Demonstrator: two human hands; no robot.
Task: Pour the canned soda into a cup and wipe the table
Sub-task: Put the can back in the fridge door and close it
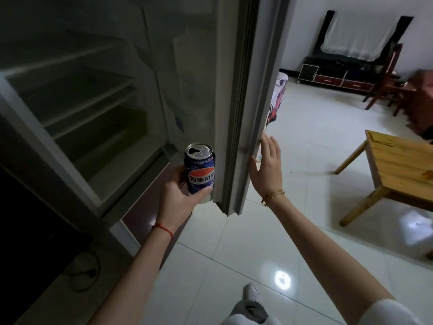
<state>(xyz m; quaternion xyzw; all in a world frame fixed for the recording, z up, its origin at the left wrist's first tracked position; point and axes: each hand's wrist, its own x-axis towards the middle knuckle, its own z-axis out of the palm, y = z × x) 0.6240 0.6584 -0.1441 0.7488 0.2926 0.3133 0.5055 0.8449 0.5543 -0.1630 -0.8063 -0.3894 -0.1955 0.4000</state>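
Head view: the left hand [180, 195] is grasping the can [201, 171] upright, near the open fridge [77, 109], so the already opened top is not spilling. The right hand [267, 167], fingers released and flat, is touching the door [243, 95] edge, apparently to swing it closed. No cup is showing; the table [403, 160] is standing well apart at right.

We see an open grey refrigerator [77, 95] with bare white shelves, its door [243, 102] swung outward. A black TV stand [337, 73] stands on glossy white floor tiles [304, 141].
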